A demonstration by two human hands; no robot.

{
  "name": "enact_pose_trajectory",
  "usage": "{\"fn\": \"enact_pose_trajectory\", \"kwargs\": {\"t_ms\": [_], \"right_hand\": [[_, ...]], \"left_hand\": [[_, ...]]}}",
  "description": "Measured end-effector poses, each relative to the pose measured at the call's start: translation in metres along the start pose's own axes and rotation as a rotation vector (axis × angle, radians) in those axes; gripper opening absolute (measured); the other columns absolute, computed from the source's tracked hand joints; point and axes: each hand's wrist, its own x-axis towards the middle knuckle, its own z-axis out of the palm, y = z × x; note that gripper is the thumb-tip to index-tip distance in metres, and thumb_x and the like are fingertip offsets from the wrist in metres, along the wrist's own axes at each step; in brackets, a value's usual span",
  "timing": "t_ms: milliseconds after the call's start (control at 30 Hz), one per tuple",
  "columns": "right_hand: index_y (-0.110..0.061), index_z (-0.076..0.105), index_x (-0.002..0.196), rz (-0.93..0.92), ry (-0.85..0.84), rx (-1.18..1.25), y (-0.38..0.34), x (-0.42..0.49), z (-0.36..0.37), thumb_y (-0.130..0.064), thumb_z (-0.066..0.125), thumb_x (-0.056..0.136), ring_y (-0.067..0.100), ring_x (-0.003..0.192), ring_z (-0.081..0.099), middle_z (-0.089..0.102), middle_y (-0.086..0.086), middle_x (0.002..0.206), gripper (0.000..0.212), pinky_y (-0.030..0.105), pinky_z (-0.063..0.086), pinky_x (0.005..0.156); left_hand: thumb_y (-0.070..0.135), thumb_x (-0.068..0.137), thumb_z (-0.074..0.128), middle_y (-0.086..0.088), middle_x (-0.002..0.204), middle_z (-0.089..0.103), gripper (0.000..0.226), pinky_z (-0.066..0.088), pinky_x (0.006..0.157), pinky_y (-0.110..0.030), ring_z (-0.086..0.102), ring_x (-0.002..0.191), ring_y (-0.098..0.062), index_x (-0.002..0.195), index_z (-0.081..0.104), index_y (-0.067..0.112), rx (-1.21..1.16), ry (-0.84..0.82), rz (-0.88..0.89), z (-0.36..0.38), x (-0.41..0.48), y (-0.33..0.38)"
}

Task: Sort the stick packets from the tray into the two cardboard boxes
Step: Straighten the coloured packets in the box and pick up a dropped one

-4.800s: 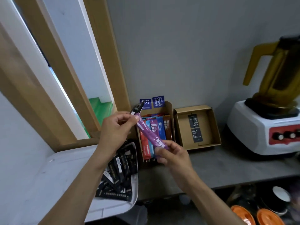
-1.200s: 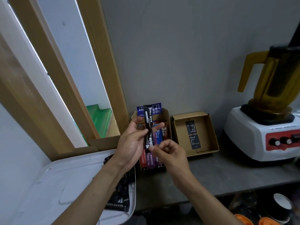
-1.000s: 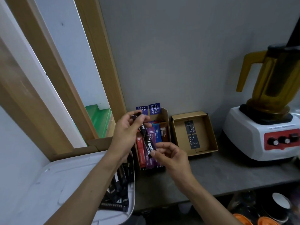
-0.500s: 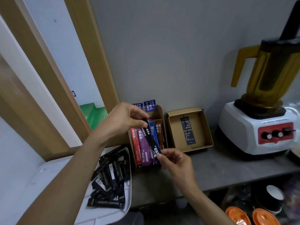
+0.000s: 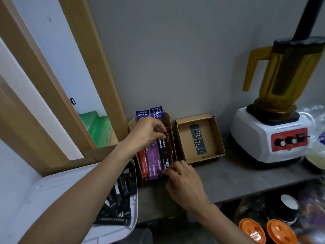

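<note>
left hand [image 5: 147, 132], right hand [image 5: 182, 180] pinching each end of the black packet [image 5: 164, 152]; guessing so it drops flat into the box [image 5: 169, 118] beneath

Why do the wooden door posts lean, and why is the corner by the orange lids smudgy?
Head view: the wide-angle lens makes the wooden door posts and the yellow blender jug lean outward near the edges. Head view: the corner beside the orange round lids is smeared; motion or focus, I cannot tell.
</note>
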Motion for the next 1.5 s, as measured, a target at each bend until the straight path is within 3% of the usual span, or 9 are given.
{"fn": "enact_pose_trajectory", "kwargs": {"t_ms": [133,300,600,833,967,1133,1300,1500], "right_hand": [[-0.03,0.064,0.123,-0.008,-0.042,-0.064,0.001,0.001,0.009,-0.037,0.068,0.086,0.011,0.106,0.058,0.062,-0.007,0.12,0.038,0.027,0.051,0.087],[-0.031,0.061,0.124,0.019,-0.063,-0.07,0.0,0.001,0.016,-0.044,0.068,0.086,0.012,0.106,0.059,0.063,-0.006,0.119,0.041,0.028,0.051,0.087],[-0.028,0.065,0.119,0.075,-0.036,-0.048,-0.004,0.003,0.017,-0.038,0.071,0.086,0.01,0.103,0.06,0.066,-0.007,0.116,0.035,0.026,0.053,0.085],[-0.025,0.066,0.12,0.078,-0.003,-0.027,-0.002,0.004,0.015,-0.029,0.073,0.085,0.011,0.102,0.06,0.066,-0.005,0.116,0.035,0.027,0.054,0.084],[-0.024,0.068,0.119,0.087,0.006,-0.024,-0.003,0.005,0.015,-0.028,0.075,0.084,0.01,0.1,0.061,0.066,-0.005,0.113,0.036,0.027,0.054,0.083],[-0.024,0.068,0.118,0.084,0.021,-0.006,-0.002,0.006,0.015,-0.027,0.076,0.084,0.01,0.1,0.062,0.067,-0.005,0.113,0.035,0.027,0.055,0.083],[-0.024,0.068,0.118,0.084,0.021,0.009,-0.002,0.007,0.014,-0.026,0.075,0.084,0.01,0.1,0.062,0.066,-0.005,0.114,0.034,0.026,0.055,0.084],[-0.024,0.068,0.117,0.082,0.018,0.012,-0.003,0.008,0.012,-0.026,0.073,0.085,0.01,0.1,0.061,0.066,-0.005,0.113,0.032,0.026,0.054,0.084]], "left_hand": [[0.025,0.087,0.08,0.018,0.093,0.07,0.02,0.045,0.079,-0.013,0.061,0.085,0.01,0.106,0.074,0.027,0.055,0.077,0.051,0.006,-0.003,-0.004],[0.026,0.09,0.077,0.01,0.108,0.075,0.024,0.051,0.09,-0.023,0.061,0.092,0.004,0.114,0.073,0.024,0.091,0.107,0.102,0.009,-0.007,-0.003],[0.034,0.092,0.073,0.006,0.116,0.07,0.028,0.049,0.095,-0.031,0.061,0.108,-0.009,0.118,0.069,0.025,0.261,0.155,0.16,0.011,-0.01,-0.006],[0.033,0.091,0.074,0.004,0.117,0.071,0.03,0.051,0.098,-0.034,0.064,0.11,-0.012,0.119,0.07,0.023,0.245,0.152,0.176,0.014,-0.009,-0.009],[0.036,0.091,0.073,0.003,0.118,0.066,0.031,0.043,0.093,-0.026,0.058,0.111,-0.011,0.118,0.068,0.021,0.294,0.203,0.202,0.017,-0.007,-0.01],[0.038,0.091,0.073,0.006,0.112,0.061,0.025,0.039,0.087,-0.023,0.05,0.098,-0.002,0.111,0.07,0.021,0.28,0.208,0.192,0.016,-0.007,-0.015],[0.033,0.097,0.066,0.002,0.121,0.067,0.027,0.045,0.1,-0.028,0.06,0.113,-0.011,0.12,0.071,0.02,0.322,0.191,0.222,0.015,-0.01,-0.017],[0.034,0.096,0.068,-0.001,0.127,0.066,0.036,0.035,0.094,-0.022,0.055,0.115,-0.012,0.129,0.067,0.018,0.379,0.182,0.219,0.016,-0.012,-0.013]]}}
